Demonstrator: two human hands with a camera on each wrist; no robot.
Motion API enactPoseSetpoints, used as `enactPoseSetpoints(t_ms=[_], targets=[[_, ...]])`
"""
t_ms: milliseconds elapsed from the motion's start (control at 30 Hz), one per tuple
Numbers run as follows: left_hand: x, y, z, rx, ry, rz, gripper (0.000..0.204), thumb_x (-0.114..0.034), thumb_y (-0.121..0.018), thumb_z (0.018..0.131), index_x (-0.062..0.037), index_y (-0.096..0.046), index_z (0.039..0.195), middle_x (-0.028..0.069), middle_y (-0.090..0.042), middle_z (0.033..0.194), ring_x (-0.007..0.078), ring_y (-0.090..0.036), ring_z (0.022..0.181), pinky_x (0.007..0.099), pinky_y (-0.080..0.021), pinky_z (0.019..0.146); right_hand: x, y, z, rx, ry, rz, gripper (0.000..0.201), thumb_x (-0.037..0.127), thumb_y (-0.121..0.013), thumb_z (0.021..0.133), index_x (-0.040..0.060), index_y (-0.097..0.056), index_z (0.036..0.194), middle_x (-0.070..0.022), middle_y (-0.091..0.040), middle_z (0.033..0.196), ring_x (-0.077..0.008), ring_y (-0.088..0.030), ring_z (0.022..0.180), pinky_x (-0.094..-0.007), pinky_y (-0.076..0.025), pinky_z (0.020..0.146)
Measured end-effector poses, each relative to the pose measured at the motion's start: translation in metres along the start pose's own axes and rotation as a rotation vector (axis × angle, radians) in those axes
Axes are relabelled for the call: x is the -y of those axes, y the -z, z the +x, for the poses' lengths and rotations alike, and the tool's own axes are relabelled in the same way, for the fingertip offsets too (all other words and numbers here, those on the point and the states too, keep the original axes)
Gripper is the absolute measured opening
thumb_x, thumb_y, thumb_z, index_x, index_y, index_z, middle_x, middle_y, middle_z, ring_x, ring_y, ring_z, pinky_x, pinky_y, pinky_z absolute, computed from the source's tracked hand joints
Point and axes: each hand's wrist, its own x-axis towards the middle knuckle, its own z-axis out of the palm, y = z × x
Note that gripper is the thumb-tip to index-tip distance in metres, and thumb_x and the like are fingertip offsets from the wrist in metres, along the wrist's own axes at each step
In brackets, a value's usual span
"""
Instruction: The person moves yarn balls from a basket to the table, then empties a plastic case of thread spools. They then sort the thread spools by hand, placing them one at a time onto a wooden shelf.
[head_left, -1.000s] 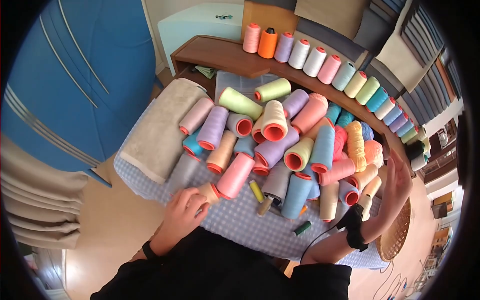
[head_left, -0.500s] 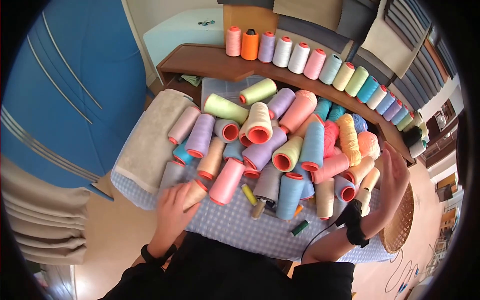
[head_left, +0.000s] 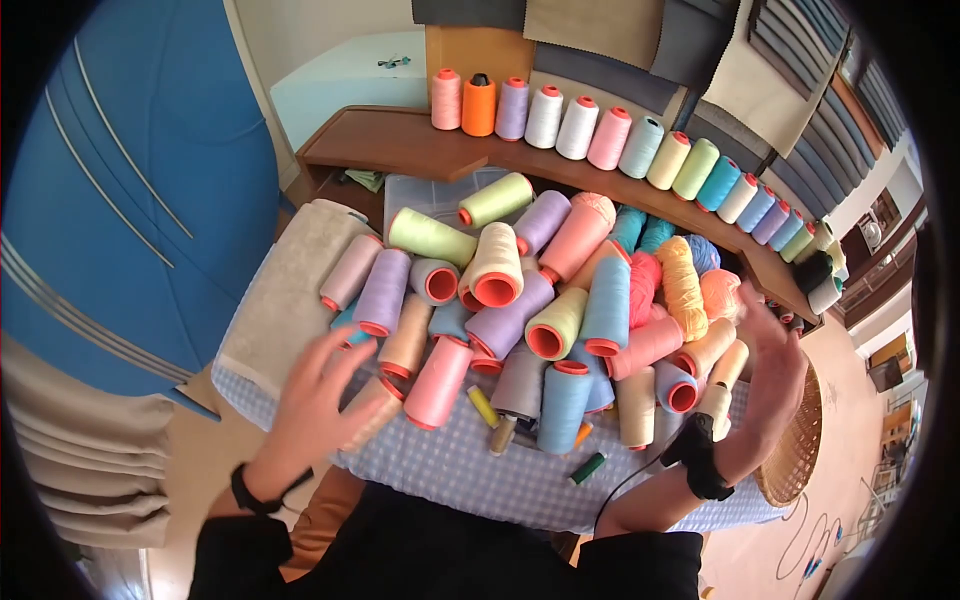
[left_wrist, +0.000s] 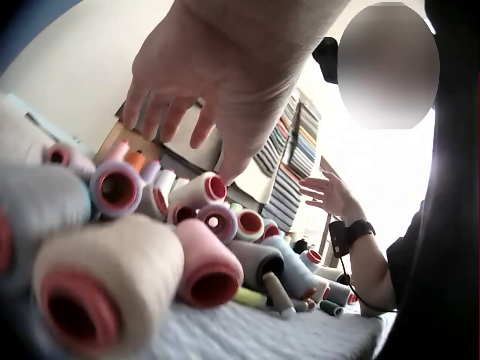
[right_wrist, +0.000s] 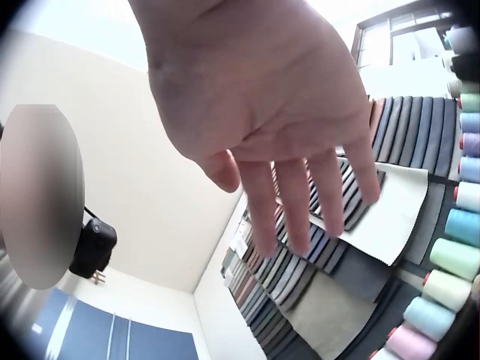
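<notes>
My left hand [head_left: 325, 390] hovers over the near left edge of a heap of thread cones, its fingers spread. Just below it lies a beige thread cone [head_left: 377, 412] with a red core, partly hidden by the hand in the head view. From the left wrist, the palm is seen bare above that cone [left_wrist: 112, 270]. Beside it lies a pink thread cone [head_left: 440, 382]; a grey cone [left_wrist: 37, 202] sits on the other side. To the right of the heap my right hand [head_left: 772, 395] is raised, holding nothing. Its fingers [right_wrist: 296, 202] hang straight in the right wrist view.
A checked cloth [head_left: 480, 490] covers the table, with a folded beige towel [head_left: 270, 310] at left. Small spools, one dark green [head_left: 588, 468], lie in front. Upright cones line a curved brown shelf [head_left: 390, 140] behind. A wicker basket [head_left: 797, 450] stands at right.
The left hand held the beige cone, drew it slightly away from the pink one, then let go and lifted with spreading fingers. The right hand stays raised. The head view has shifted somewhat.
</notes>
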Motion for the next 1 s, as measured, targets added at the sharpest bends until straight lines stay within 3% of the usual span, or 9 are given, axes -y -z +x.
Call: enactPoseSetpoints(t_ms=[67, 167, 367, 567, 700, 833, 867, 933, 1000], targets=[[0.002, 0.017, 0.032, -0.031, -0.046, 0.042, 0.052, -0.019, -0.075, 0.067, -0.0048, -0.055, 0.114, 0.0165, -0.048, 0.123, 0.0344, -0.049, 0.111, 0.0415, -0.042, 0.093, 0.002, -0.003, -0.010, 0.075, 0.090, 0.018, 0.056, 0.035, -0.028, 0.096, -0.0114, -0.060, 0.098, -0.0170, -0.065, 0.099, -0.0247, -0.061, 0.096, -0.0346, -0.035, 0.099], [0.015, 0.026, 0.099, -0.116, -0.197, 0.187, 0.051, -0.023, -0.072, 0.071, -0.0045, -0.053, 0.115, 0.0178, -0.045, 0.127, 0.0363, -0.047, 0.113, 0.0413, -0.041, 0.094, 0.005, -0.016, -0.025, 0.049, 0.302, -0.004, 0.036, 0.022, -0.035, 0.095, 0.0011, -0.043, 0.124, -0.0215, -0.062, 0.089, -0.0238, -0.060, 0.074, -0.0401, -0.041, 0.091], [0.079, -0.028, 0.274, -0.121, -0.026, 0.188, 0.070, -0.045, -0.071, 0.067, -0.0105, -0.049, 0.124, 0.0246, -0.040, 0.130, 0.0404, -0.046, 0.115, 0.0447, -0.040, 0.095, -0.009, 0.006, -0.016, 0.023, 0.058, -0.029, 0.036, 0.013, -0.044, 0.090, -0.0017, -0.045, 0.123, -0.0154, -0.060, 0.083, -0.0160, -0.054, 0.062, -0.0351, -0.044, 0.075], [0.130, -0.096, 0.397, -0.035, 0.117, 0.118, 0.089, -0.053, -0.075, 0.058, -0.0123, -0.045, 0.131, 0.0257, -0.046, 0.126, 0.0401, -0.042, 0.119, 0.0417, -0.037, 0.099, -0.018, -0.003, -0.014, -0.200, 0.402, -0.556, 0.050, 0.000, -0.051, 0.079, -0.0023, -0.042, 0.128, -0.0113, -0.059, 0.083, -0.0138, -0.051, 0.060, -0.0260, -0.043, 0.061], [0.144, -0.124, 0.429, 0.007, -0.020, 0.022, 0.085, -0.055, -0.075, 0.058, -0.0070, -0.052, 0.124, 0.0175, -0.057, 0.117, 0.0338, -0.042, 0.120, 0.0380, -0.038, 0.096, -0.017, -0.003, -0.012, -0.176, 0.264, -0.643, 0.046, -0.002, -0.050, 0.082, -0.0030, -0.043, 0.127, -0.0125, -0.059, 0.090, -0.0143, -0.053, 0.061, -0.0251, -0.044, 0.061], [0.132, -0.121, 0.419, 0.028, 0.081, -0.034, 0.065, -0.055, -0.075, 0.057, -0.0048, -0.065, 0.097, 0.0162, -0.063, 0.104, 0.0339, -0.049, 0.111, 0.0383, -0.044, 0.088, -0.007, -0.009, -0.007, -0.098, 0.255, -0.631, 0.045, -0.002, -0.049, 0.083, -0.0033, -0.042, 0.128, -0.0145, -0.060, 0.095, -0.0151, -0.056, 0.064, -0.0267, -0.045, 0.066], [0.130, -0.116, 0.413, 0.023, 0.090, 0.033, 0.063, -0.055, -0.073, 0.060, -0.0041, -0.064, 0.096, 0.0172, -0.063, 0.102, 0.0336, -0.051, 0.106, 0.0389, -0.044, 0.086, -0.005, -0.013, -0.004, -0.162, 0.120, -0.550, 0.029, 0.011, -0.044, 0.090, -0.0043, -0.051, 0.113, -0.0138, -0.060, 0.092, -0.0156, -0.057, 0.065, -0.0281, -0.044, 0.070], [0.126, -0.102, 0.400, -0.015, 0.116, 0.158, 0.059, -0.053, -0.071, 0.062, -0.0021, -0.063, 0.090, 0.0167, -0.063, 0.093, 0.0326, -0.056, 0.093, 0.0382, -0.049, 0.075, -0.018, -0.010, -0.009, -0.154, 0.432, -0.616, 0.031, 0.014, -0.039, 0.095, -0.0047, -0.054, 0.115, -0.0140, -0.061, 0.090, -0.0177, -0.060, 0.073, -0.0299, -0.045, 0.075], [0.127, -0.085, 0.387, 0.036, 0.164, 0.112, 0.057, -0.052, -0.071, 0.063, -0.0021, -0.063, 0.091, 0.0147, -0.063, 0.090, 0.0295, -0.059, 0.087, 0.0364, -0.050, 0.070, -0.031, 0.013, -0.002, -0.069, 0.247, -0.616, 0.032, 0.011, -0.039, 0.095, -0.0034, -0.049, 0.121, -0.0145, -0.061, 0.092, -0.0187, -0.061, 0.077, -0.0299, -0.046, 0.077]])
